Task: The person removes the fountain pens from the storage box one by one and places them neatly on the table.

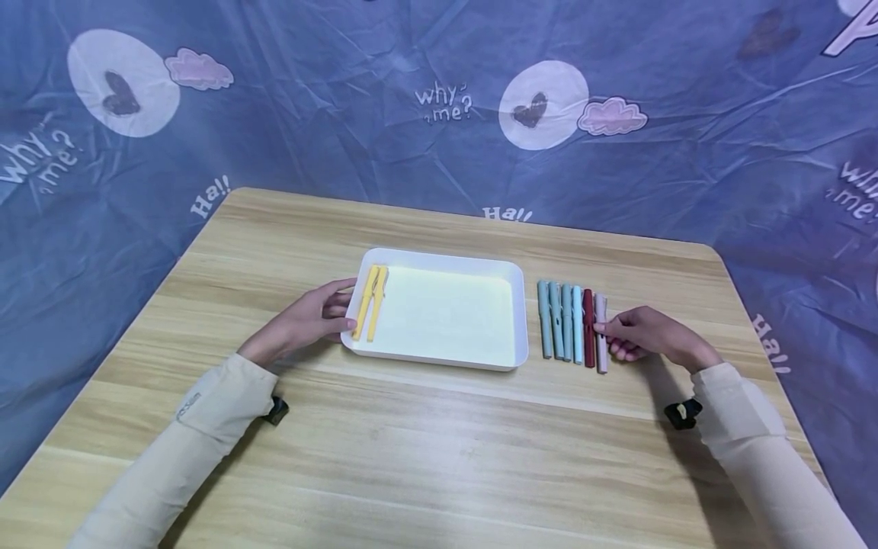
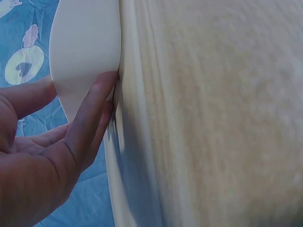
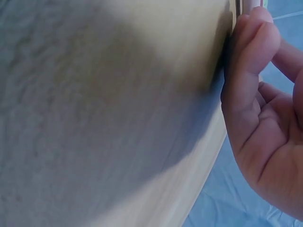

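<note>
Because the slim lilac plastic pen (image 1: 602, 354) lies just beside the dark red plastic pen (image 1: 588, 335) at the right end of a row, a clumsy sideways push from the right hand (image 1: 650, 334) could shove both toward the pale blue pen (image 1: 578, 328) and three grey-green pens (image 1: 556, 324). That hand's thumb touches the lilac pen, its other fingers curled beside it; whether the pinch is closed, I cannot tell. A loose hold might let the smooth barrel slip.

At the left end of the shallow white rectangular tray (image 1: 449, 320), the left hand (image 1: 305, 320) grips the wall, thumb at the rim and fingers low outside, barely parted beyond the wall's height. Lifting there could tilt the tray and send the two bright yellow pens (image 1: 376, 309) inside it sliding.

Underneath, the table (image 1: 439, 442) is pale wood-grain with rounded far corners and a soft glare in front. Behind it hangs a creased blue cloth (image 1: 329, 114) printed with white blobs, hearts, pink clouds and lettering.
</note>
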The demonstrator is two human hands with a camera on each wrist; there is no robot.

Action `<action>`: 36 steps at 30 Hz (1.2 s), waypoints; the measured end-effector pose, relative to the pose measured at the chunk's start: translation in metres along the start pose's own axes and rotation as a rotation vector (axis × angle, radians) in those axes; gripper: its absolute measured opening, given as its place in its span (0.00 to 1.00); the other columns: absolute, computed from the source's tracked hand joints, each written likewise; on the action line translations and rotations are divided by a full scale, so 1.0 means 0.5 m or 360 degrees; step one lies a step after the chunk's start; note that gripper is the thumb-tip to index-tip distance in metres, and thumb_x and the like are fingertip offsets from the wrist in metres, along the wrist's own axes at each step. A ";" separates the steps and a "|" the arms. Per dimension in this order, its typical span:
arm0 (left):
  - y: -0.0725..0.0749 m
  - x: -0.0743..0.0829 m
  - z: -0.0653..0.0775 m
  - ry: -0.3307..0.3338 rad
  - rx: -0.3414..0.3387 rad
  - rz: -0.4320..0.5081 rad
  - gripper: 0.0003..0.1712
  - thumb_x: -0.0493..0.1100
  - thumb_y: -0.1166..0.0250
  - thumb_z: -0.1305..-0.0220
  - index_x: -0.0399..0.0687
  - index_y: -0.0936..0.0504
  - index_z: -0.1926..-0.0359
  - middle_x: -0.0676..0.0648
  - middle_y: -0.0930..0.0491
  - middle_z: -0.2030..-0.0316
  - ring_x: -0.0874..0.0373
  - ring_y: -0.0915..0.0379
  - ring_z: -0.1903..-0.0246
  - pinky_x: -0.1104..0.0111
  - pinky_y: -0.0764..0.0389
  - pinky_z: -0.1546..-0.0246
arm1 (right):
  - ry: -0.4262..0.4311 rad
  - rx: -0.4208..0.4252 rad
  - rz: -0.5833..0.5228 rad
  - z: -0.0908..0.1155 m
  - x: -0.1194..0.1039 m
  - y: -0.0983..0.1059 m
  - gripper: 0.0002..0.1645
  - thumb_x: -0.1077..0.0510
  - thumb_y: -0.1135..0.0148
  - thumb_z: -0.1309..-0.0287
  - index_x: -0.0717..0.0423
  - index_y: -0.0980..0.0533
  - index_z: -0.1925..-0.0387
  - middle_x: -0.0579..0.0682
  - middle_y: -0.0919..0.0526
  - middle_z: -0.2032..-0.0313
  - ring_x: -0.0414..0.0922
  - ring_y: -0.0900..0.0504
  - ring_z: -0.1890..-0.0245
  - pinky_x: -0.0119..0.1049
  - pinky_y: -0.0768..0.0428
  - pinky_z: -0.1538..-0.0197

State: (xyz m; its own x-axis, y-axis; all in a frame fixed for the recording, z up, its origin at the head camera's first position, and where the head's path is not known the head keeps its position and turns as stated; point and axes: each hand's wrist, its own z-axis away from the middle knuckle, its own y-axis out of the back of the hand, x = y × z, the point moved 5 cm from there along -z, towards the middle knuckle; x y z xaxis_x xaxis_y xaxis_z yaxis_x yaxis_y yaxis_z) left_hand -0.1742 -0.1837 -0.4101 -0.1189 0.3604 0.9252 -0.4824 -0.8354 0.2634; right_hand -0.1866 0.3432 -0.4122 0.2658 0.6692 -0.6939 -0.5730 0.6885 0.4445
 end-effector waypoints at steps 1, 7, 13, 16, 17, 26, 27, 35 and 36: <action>0.000 0.000 0.000 -0.0002 0.0001 -0.0002 0.45 0.33 0.37 0.27 0.37 0.52 0.18 0.29 0.40 0.25 0.34 0.37 0.30 0.57 0.14 0.46 | 0.0004 -0.0002 0.0002 0.001 0.000 0.001 0.22 0.48 0.44 0.21 0.66 0.26 0.61 0.51 0.19 0.70 0.39 0.19 0.71 0.34 0.13 0.64; 0.001 0.000 0.002 0.0004 0.0003 0.0006 0.45 0.33 0.37 0.27 0.38 0.52 0.18 0.30 0.41 0.24 0.34 0.38 0.29 0.58 0.15 0.46 | 0.0035 0.0023 0.0033 0.009 -0.003 0.017 0.23 0.50 0.47 0.20 0.70 0.25 0.55 0.53 0.18 0.66 0.42 0.17 0.67 0.37 0.12 0.60; 0.001 0.000 0.002 0.0017 0.0007 0.0013 0.45 0.33 0.37 0.27 0.38 0.52 0.18 0.30 0.42 0.24 0.34 0.38 0.29 0.58 0.14 0.46 | 0.0113 0.0093 -0.0002 0.022 -0.012 0.044 0.22 0.53 0.48 0.19 0.74 0.26 0.50 0.56 0.16 0.61 0.44 0.16 0.63 0.38 0.12 0.57; 0.002 -0.001 0.002 0.0016 0.0009 0.0011 0.45 0.33 0.36 0.27 0.38 0.51 0.18 0.30 0.42 0.24 0.35 0.38 0.29 0.58 0.15 0.46 | 0.0154 0.0126 -0.0028 0.030 -0.021 0.053 0.25 0.53 0.48 0.19 0.76 0.29 0.45 0.59 0.15 0.58 0.46 0.14 0.61 0.40 0.11 0.55; 0.002 -0.002 0.002 0.0014 0.0009 0.0013 0.45 0.33 0.36 0.27 0.38 0.51 0.18 0.30 0.42 0.24 0.35 0.38 0.29 0.58 0.15 0.46 | 0.0164 0.0137 -0.0035 0.031 -0.025 0.056 0.26 0.52 0.48 0.19 0.77 0.30 0.43 0.60 0.15 0.57 0.46 0.14 0.61 0.41 0.11 0.54; 0.002 -0.002 0.002 0.0022 0.0005 0.0025 0.45 0.32 0.37 0.27 0.38 0.51 0.18 0.29 0.40 0.25 0.35 0.37 0.29 0.58 0.14 0.47 | 0.0237 0.0214 -0.0002 0.031 -0.059 0.067 0.36 0.50 0.51 0.18 0.79 0.42 0.30 0.64 0.20 0.46 0.38 0.16 0.55 0.40 0.12 0.49; 0.002 -0.002 0.002 0.0022 0.0005 0.0026 0.45 0.32 0.37 0.27 0.38 0.51 0.18 0.29 0.40 0.25 0.35 0.37 0.29 0.58 0.14 0.47 | 0.0240 0.0225 0.0002 0.031 -0.064 0.068 0.36 0.49 0.50 0.18 0.78 0.42 0.29 0.66 0.22 0.44 0.38 0.16 0.54 0.40 0.13 0.49; 0.001 -0.004 0.001 0.0032 0.0004 0.0026 0.46 0.33 0.36 0.27 0.40 0.51 0.18 0.31 0.42 0.24 0.35 0.37 0.29 0.58 0.14 0.47 | 0.0350 0.0229 -0.0012 0.030 -0.114 0.069 0.39 0.52 0.51 0.18 0.77 0.50 0.25 0.76 0.35 0.33 0.32 0.19 0.51 0.37 0.13 0.49; 0.001 -0.004 0.000 0.0034 0.0004 0.0026 0.46 0.33 0.36 0.27 0.40 0.51 0.18 0.31 0.42 0.24 0.35 0.37 0.29 0.58 0.14 0.47 | 0.0360 0.0226 -0.0010 0.030 -0.121 0.068 0.39 0.52 0.51 0.18 0.76 0.51 0.24 0.75 0.35 0.32 0.32 0.19 0.50 0.36 0.14 0.49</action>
State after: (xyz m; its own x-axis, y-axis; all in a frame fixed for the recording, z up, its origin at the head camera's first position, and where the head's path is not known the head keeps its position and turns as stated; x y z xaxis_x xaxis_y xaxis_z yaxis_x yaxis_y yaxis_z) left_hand -0.1742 -0.1850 -0.4120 -0.1455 0.3554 0.9233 -0.4780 -0.8423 0.2489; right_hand -0.2106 0.3304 -0.3465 0.0800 0.5962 -0.7988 -0.4532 0.7355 0.5036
